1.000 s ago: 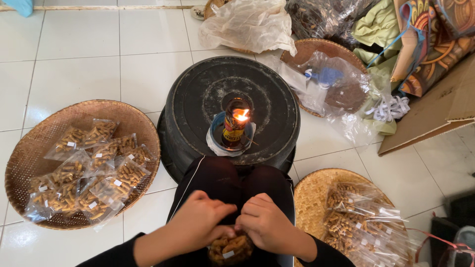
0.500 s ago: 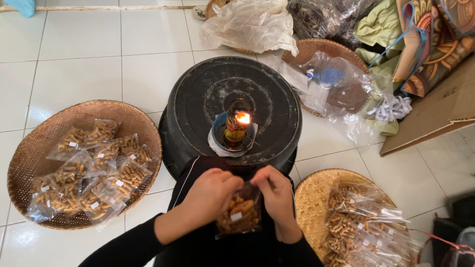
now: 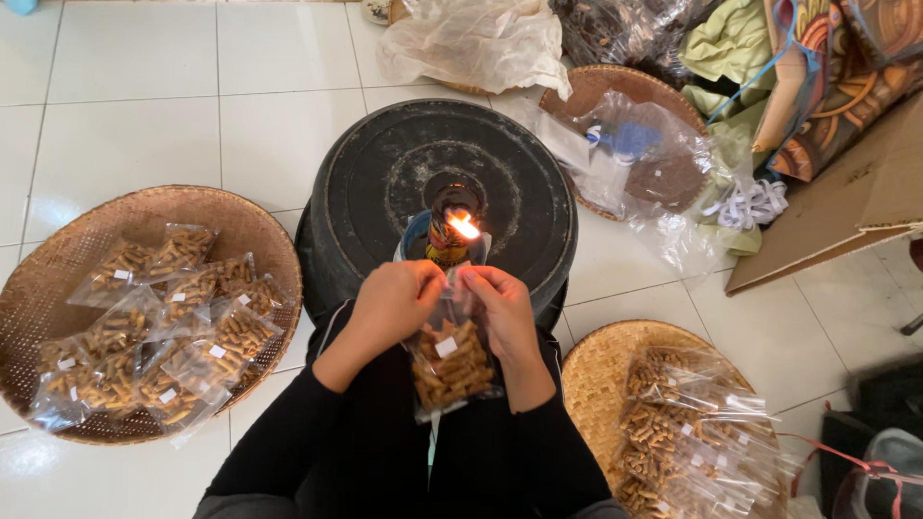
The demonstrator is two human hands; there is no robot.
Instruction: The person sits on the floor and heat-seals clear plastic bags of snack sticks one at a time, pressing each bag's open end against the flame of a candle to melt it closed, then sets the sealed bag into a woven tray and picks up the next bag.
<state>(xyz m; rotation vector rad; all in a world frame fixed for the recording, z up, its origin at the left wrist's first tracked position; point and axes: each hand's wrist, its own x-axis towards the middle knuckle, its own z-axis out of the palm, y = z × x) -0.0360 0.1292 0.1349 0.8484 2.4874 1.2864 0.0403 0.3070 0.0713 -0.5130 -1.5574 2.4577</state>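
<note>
- While both hands pinch the top edge of the clear snack bag (image 3: 452, 360), the bag hangs just below the flame (image 3: 464, 226), over the lap & in front of the upturned black tub (image 3: 385, 183).
- Left hand (image 3: 392, 303): grip narrow, fingers closed on the bag's top-left corner. Right hand (image 3: 502, 306): same, closed on the top-right corner. Hands near each other, bag mouth stretched between them.
- Bag holds short brown stick snacks w/ a small white label on the front; contents sit low, top strip looks empty.
- Flame comes from a small lamp (image 3: 444, 240) standing at the centre of the tub's base. Bag edge is near the flame; can't tell if it touches.
- To do this well, I'd judge: keep the top strip taut & flat, both layers aligned, no snack bits in the strip.
- Pass only the very edge by the flame, even pace; lingering prob. burns a hole, too fast leaves gaps.
- Keep fingertips back from the heat; hold the bag upright so the contents stay down.
- Left woven tray (image 3: 58, 288) carries a pile of filled bags (image 3: 154, 327); right woven tray (image 3: 601, 370) carries more bags (image 3: 692, 423). Both lie on the white tile floor (image 3: 125, 96), beside the knees.
- Loose plastic sheets (image 3: 471, 43) & a 3rd tray (image 3: 615, 86) lie beyond the tub, well apart from the hands.
</note>
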